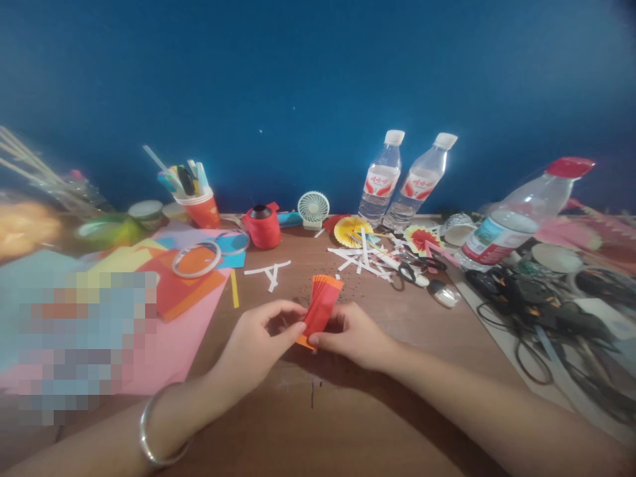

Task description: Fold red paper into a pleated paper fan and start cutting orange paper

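Note:
Between both hands is a pleated strip of red paper (pixel 322 306) with orange edges, its folds pressed into a narrow stack and tilted slightly to the right. My left hand (pixel 265 334) pinches its left side, thumb on the front face. My right hand (pixel 352 336) grips the lower right side, thumb near the bottom orange edge. The fingers behind the paper are partly hidden. White paper strips (pixel 268 270) lie on the brown table (pixel 318 424) just beyond the hands, along with scattered dark specks.
Coloured paper sheets (pixel 199 331) and tape rolls (pixel 197 260) lie left. Behind stand a pen cup (pixel 203 211), red thread spool (pixel 263 228), small fan (pixel 313 209) and water bottles (pixel 380 179). Scissors (pixel 407 271), a yellow paper rosette (pixel 350 232) and black cables (pixel 541 311) are right.

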